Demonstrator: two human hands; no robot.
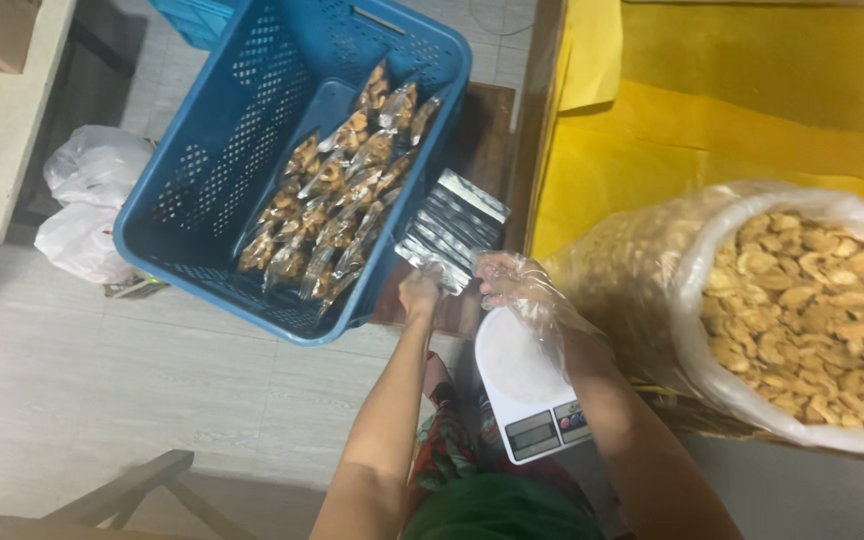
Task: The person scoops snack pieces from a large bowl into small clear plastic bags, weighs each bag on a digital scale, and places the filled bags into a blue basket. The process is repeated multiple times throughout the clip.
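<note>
Nearest you, on your lap, sits the white kitchen scale [530, 385], pan bare. Your left hand [420, 293] has its grip closed on the bottom edge of a stack of empty silver pouches [449, 230]; your gloved right hand [508, 280] touches the same stack, fingers curled, looks like it's peeling one off. So I'd judge you're at the pick-a-pouch step; next move needs one pouch separated & opened w/o dropping the rest. Filled chip packets [337, 205] lie in rows in the blue crate [202, 200]. Big clear bag of chips [812, 310] rests on the yellow-covered worktop [732, 90], at your right. Pale tiled floor; white plastic bags [87, 200] at left.
</note>
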